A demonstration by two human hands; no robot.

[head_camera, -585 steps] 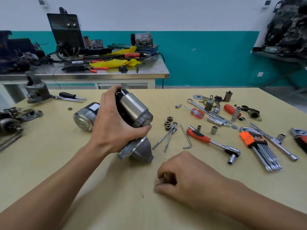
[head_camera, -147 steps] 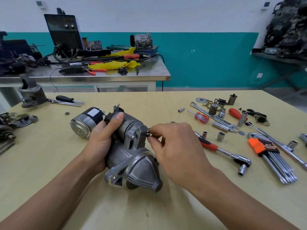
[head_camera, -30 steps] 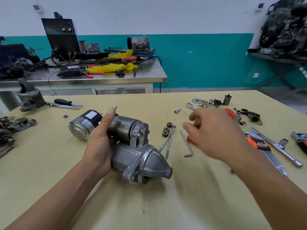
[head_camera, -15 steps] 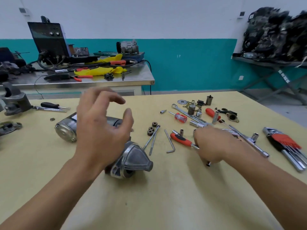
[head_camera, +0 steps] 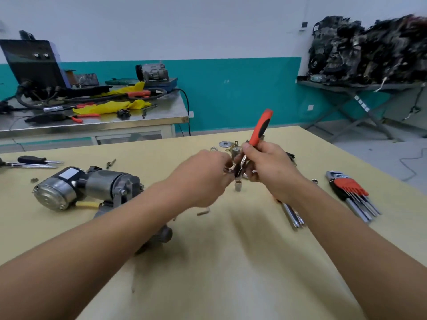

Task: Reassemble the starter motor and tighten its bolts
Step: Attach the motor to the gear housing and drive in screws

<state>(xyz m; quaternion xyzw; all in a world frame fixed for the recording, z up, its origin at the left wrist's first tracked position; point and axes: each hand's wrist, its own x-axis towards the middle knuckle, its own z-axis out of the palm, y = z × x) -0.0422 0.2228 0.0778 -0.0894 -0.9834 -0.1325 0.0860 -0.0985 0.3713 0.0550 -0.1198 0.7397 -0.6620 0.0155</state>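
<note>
The grey starter motor (head_camera: 92, 188) lies on its side on the yellow table (head_camera: 219, 262), left of centre, with no hand on it; my left forearm hides its nose end. My right hand (head_camera: 270, 168) grips an orange-handled ratchet wrench (head_camera: 260, 129) by its shaft, handle tilted up and away, head pointing down. My left hand (head_camera: 203, 179) has its fingertips curled at the ratchet's head, pinching there; what they pinch is hidden. A small socket (head_camera: 238, 185) stands on the table just below the two hands.
A hex key set (head_camera: 351, 192) in an orange holder lies at the right. Long steel tools (head_camera: 292, 215) lie under my right forearm. Washers and small parts (head_camera: 227, 145) sit behind the hands. A black screwdriver (head_camera: 37, 160) lies far left. A cluttered steel bench (head_camera: 97, 121) stands beyond.
My right hand has lifted the ratchet wrench off the table. My left hand has left the starter motor and come across to the ratchet's head. The camera view has turned right.
</note>
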